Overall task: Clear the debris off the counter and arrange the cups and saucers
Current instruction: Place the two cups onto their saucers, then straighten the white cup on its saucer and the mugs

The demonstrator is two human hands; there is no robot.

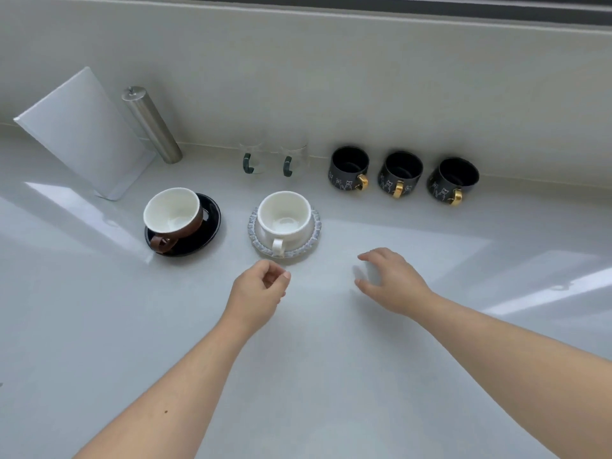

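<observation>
Two saucered cups (284, 215), two glass mugs (253, 159), three black mugs (400, 173).

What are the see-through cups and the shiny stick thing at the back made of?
The two clear cups look like glass: you see the wall through them; their green handles could be glass too. The tall cylinder looks like brushed steel, grey with a dull shine.

Bare counter (298, 376) lies open up to the white cup (284, 215) and brown cup (172, 212).
</observation>
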